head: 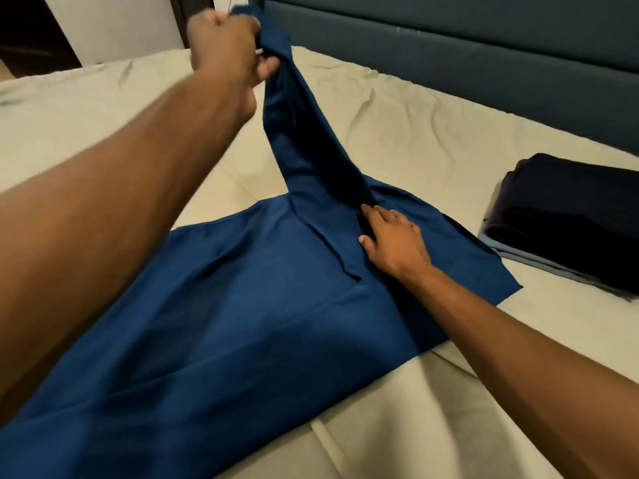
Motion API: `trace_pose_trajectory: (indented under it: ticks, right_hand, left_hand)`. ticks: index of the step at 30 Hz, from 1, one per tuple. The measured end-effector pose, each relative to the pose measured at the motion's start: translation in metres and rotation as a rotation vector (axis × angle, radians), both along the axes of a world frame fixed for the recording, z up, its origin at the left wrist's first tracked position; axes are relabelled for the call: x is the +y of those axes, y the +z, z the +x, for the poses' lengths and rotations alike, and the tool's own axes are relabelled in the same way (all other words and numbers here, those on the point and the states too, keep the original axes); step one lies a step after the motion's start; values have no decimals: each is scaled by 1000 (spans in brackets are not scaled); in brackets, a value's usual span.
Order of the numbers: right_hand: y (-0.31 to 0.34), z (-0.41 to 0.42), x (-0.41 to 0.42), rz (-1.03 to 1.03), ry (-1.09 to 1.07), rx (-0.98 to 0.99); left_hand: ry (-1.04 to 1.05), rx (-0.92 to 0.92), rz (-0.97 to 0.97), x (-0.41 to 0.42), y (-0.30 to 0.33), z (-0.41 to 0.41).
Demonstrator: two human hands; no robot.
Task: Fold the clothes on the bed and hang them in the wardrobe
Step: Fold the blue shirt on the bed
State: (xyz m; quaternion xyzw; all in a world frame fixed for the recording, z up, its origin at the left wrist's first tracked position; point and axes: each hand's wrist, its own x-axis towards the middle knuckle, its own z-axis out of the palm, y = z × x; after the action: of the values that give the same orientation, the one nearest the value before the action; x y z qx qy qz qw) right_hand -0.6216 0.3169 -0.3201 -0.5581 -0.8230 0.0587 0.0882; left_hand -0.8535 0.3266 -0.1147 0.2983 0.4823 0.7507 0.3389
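mid-fold: blue garment (242, 323) spread on bed (415, 133), one end lifted in gripping left hand (224, 50), flat right hand (390, 240) pressing crease. dark pile (570, 216) already folded alongside; hanging still ahead.

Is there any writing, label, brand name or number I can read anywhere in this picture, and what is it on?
None: no readable text anywhere.
Blue garment: plain cloth, no tag or print showing.
Folded dark clothes: no label visible.
Bed sheet and headboard: plain.
A faint greenish mark at the sheet's far left edge is too blurred to tell whether it is print.
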Motion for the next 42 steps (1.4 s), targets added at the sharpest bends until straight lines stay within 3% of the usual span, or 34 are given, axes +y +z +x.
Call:
trace_pose_trajectory:
  ticks: [2, 4, 6, 8, 10, 14, 16, 18, 20, 22, 25, 29, 31, 35, 38, 42]
  right_hand:
    - [-1, -3, -20, 110, 9, 120]
    - [1, -7, -38, 16, -49, 495]
    - [10, -12, -51, -395, -220, 1088]
    - [15, -12, -57, -799, -343, 1459]
    - [13, -11, -59, -991, -386, 1632]
    - [12, -13, -56, -989, -399, 1855]
    - [18, -15, -53, -931, -455, 1799]
    - [20, -17, -51, -855, -593, 1592]
    - [18, -17, -50, -799, -683, 1437]
    - [19, -16, -50, -782, -691, 1407]
    - [28, -9, -53, -758, -688, 1487]
    - [36, 5, -66, -820, -612, 1744]
    - [33, 11, -79, -882, -584, 1749]
    - [17, 19, -99, -985, -631, 1610]
    - [18, 19, -97, -943, -667, 1585]
    - [23, 15, -92, -887, -685, 1503]
  left_hand:
    - [-14, -84, -38, -17, -6, 13]
    - [-42, -166, -26, -41, -7, 23]
    - [-79, -273, 59, -82, -8, 36]
    - [-112, -385, 141, -135, -20, 49]
    - [-29, -440, 103, -199, -45, 62]
    - [120, -462, -131, -293, -123, 76]
    - [179, -528, -309, -312, -160, 71]
    - [203, -588, -461, -317, -181, 66]
    - [165, -521, -616, -315, -191, 63]
    - [104, -448, -689, -309, -194, 58]
    - [36, -209, -657, -302, -178, 45]
    - [97, 226, -425, -314, -152, 13]
    - [87, 333, -411, -334, -156, -9]
    - [72, 276, -651, -371, -199, -48]
    - [-18, 89, -651, -373, -203, -53]
    - [-77, 60, -669, -351, -196, -51]
